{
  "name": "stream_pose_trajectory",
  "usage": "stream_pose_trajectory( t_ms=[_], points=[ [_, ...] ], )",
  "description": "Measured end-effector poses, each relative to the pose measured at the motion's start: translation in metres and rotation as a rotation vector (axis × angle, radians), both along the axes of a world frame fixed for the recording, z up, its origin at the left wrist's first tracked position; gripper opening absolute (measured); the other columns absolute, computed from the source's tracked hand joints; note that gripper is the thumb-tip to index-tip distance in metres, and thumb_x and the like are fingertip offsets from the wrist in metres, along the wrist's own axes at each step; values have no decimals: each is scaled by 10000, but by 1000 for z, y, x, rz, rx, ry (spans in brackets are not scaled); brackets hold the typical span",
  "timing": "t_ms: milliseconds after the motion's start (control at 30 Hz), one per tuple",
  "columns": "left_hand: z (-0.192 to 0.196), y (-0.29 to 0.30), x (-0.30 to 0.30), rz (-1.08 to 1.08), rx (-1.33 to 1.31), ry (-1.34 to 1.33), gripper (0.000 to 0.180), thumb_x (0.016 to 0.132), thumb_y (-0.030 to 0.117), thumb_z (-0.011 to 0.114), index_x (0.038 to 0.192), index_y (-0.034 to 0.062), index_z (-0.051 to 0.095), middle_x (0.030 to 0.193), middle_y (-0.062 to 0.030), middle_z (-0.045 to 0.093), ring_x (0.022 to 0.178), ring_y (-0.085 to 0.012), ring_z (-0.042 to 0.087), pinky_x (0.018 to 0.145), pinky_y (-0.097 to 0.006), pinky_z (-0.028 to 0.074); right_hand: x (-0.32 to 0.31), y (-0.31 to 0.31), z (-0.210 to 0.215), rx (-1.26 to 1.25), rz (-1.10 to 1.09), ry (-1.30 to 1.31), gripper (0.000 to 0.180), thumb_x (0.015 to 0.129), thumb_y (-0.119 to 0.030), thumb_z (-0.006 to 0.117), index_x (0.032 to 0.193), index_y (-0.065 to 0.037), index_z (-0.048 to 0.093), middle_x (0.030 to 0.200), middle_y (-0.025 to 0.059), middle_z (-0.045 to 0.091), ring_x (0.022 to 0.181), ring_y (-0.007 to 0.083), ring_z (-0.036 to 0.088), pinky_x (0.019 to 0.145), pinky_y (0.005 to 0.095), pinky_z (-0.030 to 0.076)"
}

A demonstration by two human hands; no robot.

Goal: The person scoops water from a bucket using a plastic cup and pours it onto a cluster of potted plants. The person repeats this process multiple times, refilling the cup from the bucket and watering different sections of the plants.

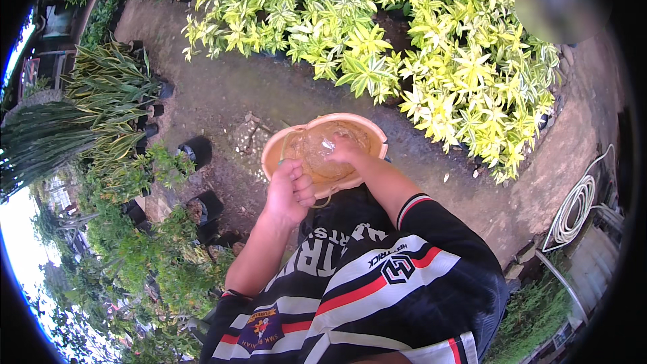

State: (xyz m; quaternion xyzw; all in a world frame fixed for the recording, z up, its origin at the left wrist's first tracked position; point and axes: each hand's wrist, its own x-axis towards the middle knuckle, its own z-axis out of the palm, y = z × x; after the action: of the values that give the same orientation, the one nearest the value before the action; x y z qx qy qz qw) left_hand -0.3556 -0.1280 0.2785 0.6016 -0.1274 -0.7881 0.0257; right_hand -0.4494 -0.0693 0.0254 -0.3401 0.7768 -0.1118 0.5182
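Note:
In front of me a peach-orange basin [375, 132] with a lobed rim holds rippling water. Over its near left edge my left hand [291, 187] is closed in a fist round a thin, pale yellow tube or handle [328, 200]. Part of that strip comes out below the fist, and which of the two it is I cannot tell. My right hand [346, 149] reaches into the basin from the right, at the stirred water. Splashes and glare hide its fingertips, so whether it holds anything does not show.
Yellow-green leafy plants [472, 71] fill the far side. Spiky potted plants [111, 87] and black pots [197, 151] line the left. A coiled pale hose [573, 205] lies at right. A blurred grey round shape [563, 3] covers the upper right.

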Motion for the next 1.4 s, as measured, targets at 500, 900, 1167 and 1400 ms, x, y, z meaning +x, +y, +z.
stream_pose_trajectory(
  t_ms=[500, 900, 1167, 1400],
  points=[
    [-12, -8, 24, 27, 23, -14, 373, 830, 253, 424, 507, 203, 244, 416, 64, 173, 330, -81, 142, 325, -242, 123, 19, 15, -37, -40, 82, 34, 687, 571, -221, 718, 1180, -71, 440, 1110, 138, 523, 1029, 259, 512, 874, 336, 420],
    [-36, -8, 62, 0, 76, 286, 373, 846, 304, 415, 524, 189, 268, 426, 58, 178, 356, -80, 159, 345, -237, 145, 32, -1, -3, -264, -152, -541, 490, 578, -63, 717, 1011, -106, 492, 974, 61, 543, 924, 173, 519, 817, 301, 420],
    [-51, -17, 89, 23, 229, 944, 472, 807, 538, 319, 533, 160, 248, 454, 35, 210, 393, -116, 191, 392, -251, 169, 29, -5, 27, -584, -123, -614, 499, 594, -15, 684, 1041, -120, 489, 986, 21, 529, 939, 138, 498, 831, 289, 411],
    [-51, -31, 74, -223, 62, 1380, 503, 811, 521, 221, 488, 137, 240, 502, -12, 266, 466, -158, 280, 480, -267, 254, 17, -3, 63, -631, -257, -810, 485, 634, -4, 663, 1066, -117, 473, 981, -1, 518, 938, 119, 492, 822, 273, 408]
  ],
)
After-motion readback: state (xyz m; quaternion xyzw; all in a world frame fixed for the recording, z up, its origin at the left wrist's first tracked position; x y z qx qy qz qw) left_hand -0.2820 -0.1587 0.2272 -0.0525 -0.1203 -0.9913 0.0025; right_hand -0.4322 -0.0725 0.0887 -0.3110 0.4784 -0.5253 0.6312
